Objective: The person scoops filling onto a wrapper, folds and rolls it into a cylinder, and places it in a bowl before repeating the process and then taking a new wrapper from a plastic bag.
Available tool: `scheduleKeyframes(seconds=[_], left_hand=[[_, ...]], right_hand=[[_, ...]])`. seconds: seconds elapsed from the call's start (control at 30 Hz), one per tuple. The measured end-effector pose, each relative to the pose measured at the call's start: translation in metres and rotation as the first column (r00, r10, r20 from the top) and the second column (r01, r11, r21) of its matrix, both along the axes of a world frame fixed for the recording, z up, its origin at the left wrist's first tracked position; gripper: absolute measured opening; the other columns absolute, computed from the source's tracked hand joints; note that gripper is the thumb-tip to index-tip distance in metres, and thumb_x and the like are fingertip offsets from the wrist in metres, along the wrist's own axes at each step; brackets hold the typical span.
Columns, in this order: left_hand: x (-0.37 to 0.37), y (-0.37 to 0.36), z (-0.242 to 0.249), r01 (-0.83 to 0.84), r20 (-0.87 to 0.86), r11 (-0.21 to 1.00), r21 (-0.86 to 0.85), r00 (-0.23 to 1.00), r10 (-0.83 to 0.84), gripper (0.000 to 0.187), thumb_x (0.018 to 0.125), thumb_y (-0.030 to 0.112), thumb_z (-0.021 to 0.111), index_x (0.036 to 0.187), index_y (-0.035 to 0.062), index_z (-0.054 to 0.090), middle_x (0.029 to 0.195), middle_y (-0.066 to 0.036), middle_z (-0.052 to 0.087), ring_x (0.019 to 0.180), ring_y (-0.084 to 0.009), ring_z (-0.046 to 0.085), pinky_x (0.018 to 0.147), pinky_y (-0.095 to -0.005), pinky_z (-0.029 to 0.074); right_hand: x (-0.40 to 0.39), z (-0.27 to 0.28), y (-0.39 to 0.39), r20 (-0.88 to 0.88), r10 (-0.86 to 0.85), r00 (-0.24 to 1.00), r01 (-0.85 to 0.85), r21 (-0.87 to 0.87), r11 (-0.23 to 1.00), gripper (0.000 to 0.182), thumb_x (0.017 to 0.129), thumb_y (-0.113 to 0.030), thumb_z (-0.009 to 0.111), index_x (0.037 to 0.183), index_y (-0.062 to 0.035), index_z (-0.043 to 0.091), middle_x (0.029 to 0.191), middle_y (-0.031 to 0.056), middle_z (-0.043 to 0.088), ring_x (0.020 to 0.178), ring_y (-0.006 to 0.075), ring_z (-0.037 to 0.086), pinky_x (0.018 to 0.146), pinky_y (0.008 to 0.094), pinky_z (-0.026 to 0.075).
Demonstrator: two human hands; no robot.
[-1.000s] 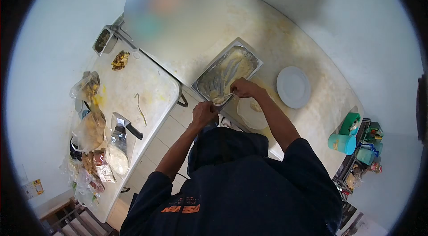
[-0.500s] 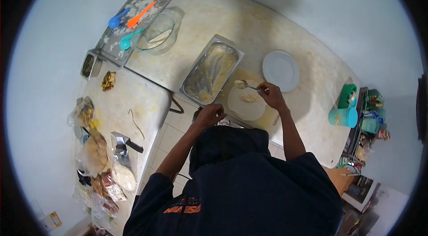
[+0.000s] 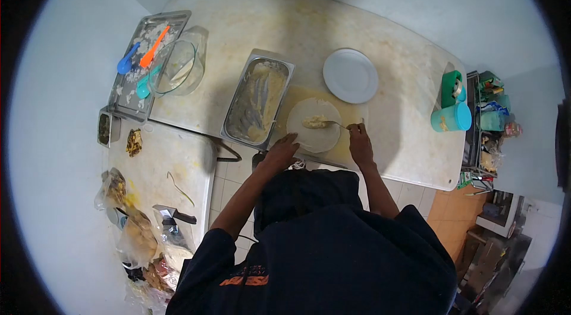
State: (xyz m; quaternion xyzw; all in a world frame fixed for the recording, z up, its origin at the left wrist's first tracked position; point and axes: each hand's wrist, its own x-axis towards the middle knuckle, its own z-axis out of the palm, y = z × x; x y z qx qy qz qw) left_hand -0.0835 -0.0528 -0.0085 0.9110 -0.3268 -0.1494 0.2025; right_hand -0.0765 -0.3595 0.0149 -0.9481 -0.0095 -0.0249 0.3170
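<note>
My right hand (image 3: 360,139) grips a spoon (image 3: 333,124) whose bowl lies in a pale dollop of filling (image 3: 314,121) on a round flat wrapper (image 3: 313,132). My left hand (image 3: 284,152) rests with spread fingers on the near left edge of that wrapper. Just left of it stands a steel pan (image 3: 257,102) smeared with the same pale filling. A clean white plate (image 3: 350,75) lies beyond the wrapper to the right.
A glass bowl (image 3: 176,68) and a metal tray (image 3: 143,59) with blue and orange utensils sit at the far left. Teal cups (image 3: 452,117) stand at the counter's right end. A knife (image 3: 175,214) and plastic bags (image 3: 138,237) lie on the lower side table.
My right hand carried the spoon from the steel pan over to the wrapper and lowered filling onto it. My left hand moved from the pan's corner to the wrapper's edge.
</note>
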Motion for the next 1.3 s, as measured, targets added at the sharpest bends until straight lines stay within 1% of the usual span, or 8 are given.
scheduleKeyframes(seconds=[0.23,0.33,0.53,0.63,0.83,0.97,1.07,1.3], left_hand=[[0.009,-0.004,-0.002,0.022,-0.062,0.993,0.114,0.998,-0.015,0.057,0.075,0.031,0.078,0.123,0.0048,0.061,0.146,-0.019,0.042,0.135,-0.0358,0.042,0.103,-0.0496,0.044],[0.009,0.000,-0.011,0.024,-0.066,0.996,0.088,0.998,-0.018,0.056,0.076,0.031,0.078,0.123,0.0061,0.061,0.148,-0.018,0.040,0.135,-0.0351,0.042,0.102,-0.0516,0.044],[0.008,0.001,-0.009,0.013,-0.100,0.996,0.084,0.995,-0.005,0.057,0.076,0.030,0.078,0.125,0.0075,0.060,0.150,-0.018,0.038,0.138,-0.0345,0.039,0.101,-0.0539,0.044],[0.010,0.000,-0.014,0.026,-0.097,0.995,0.094,0.995,-0.016,0.057,0.075,0.031,0.079,0.125,0.0080,0.060,0.150,-0.018,0.037,0.138,-0.0351,0.039,0.101,-0.0540,0.044],[0.011,0.000,-0.009,0.044,-0.116,0.990,0.137,0.993,-0.028,0.058,0.075,0.034,0.078,0.123,0.0074,0.060,0.151,-0.019,0.036,0.137,-0.0360,0.040,0.101,-0.0541,0.045],[0.012,-0.002,-0.001,0.049,-0.105,0.988,0.148,0.994,-0.034,0.058,0.076,0.035,0.078,0.123,0.0075,0.060,0.151,-0.019,0.036,0.138,-0.0355,0.039,0.102,-0.0540,0.044],[0.019,-0.006,0.016,0.081,-0.276,0.969,0.234,0.961,-0.014,0.067,0.080,0.031,0.076,0.137,0.0064,0.052,0.156,-0.018,0.029,0.142,-0.0343,0.032,0.110,-0.0503,0.037],[0.013,-0.001,-0.015,0.040,-0.126,0.992,0.117,0.992,-0.025,0.056,0.076,0.033,0.078,0.122,0.0072,0.061,0.150,-0.019,0.036,0.138,-0.0353,0.039,0.102,-0.0526,0.044]], right_hand=[[0.000,0.009,0.009,0.055,-0.007,0.998,0.001,0.123,0.992,0.016,0.096,-0.005,0.049,0.109,-0.0033,0.058,0.107,0.0209,0.057,0.092,0.0421,0.061,0.079,0.0482,0.051],[-0.001,0.008,0.016,-0.023,0.061,0.998,-0.062,-0.066,0.996,0.019,0.092,0.001,0.050,0.109,-0.0020,0.056,0.107,0.0202,0.055,0.097,0.0417,0.061,0.080,0.0494,0.052],[0.007,0.021,0.014,0.071,-0.043,0.997,0.036,0.098,0.995,0.018,0.095,-0.002,0.047,0.110,-0.0030,0.057,0.108,0.0217,0.056,0.094,0.0432,0.061,0.080,0.0497,0.051],[0.005,0.011,0.007,0.007,0.038,0.999,-0.037,-0.052,0.998,0.019,0.093,0.000,0.047,0.109,-0.0025,0.057,0.108,0.0217,0.056,0.095,0.0431,0.060,0.080,0.0494,0.051],[0.009,0.022,0.013,0.015,-0.025,1.000,0.024,0.070,0.997,0.027,0.087,0.005,0.045,0.110,-0.0026,0.058,0.110,0.0206,0.056,0.099,0.0419,0.060,0.083,0.0482,0.051],[0.002,0.005,0.007,-0.023,0.054,0.998,-0.056,-0.090,0.994,0.028,0.089,0.005,0.046,0.113,-0.0038,0.057,0.111,0.0205,0.055,0.100,0.0408,0.061,0.084,0.0480,0.053],[0.005,0.003,0.009,-0.048,0.037,0.998,-0.039,-0.047,0.998,0.027,0.090,0.004,0.046,0.113,-0.0034,0.057,0.110,0.0205,0.056,0.100,0.0412,0.061,0.084,0.0475,0.052],[0.009,0.011,0.014,0.030,-0.019,0.999,0.017,0.064,0.998,0.023,0.093,0.001,0.046,0.113,-0.0034,0.057,0.109,0.0204,0.056,0.100,0.0413,0.060,0.084,0.0478,0.051]])
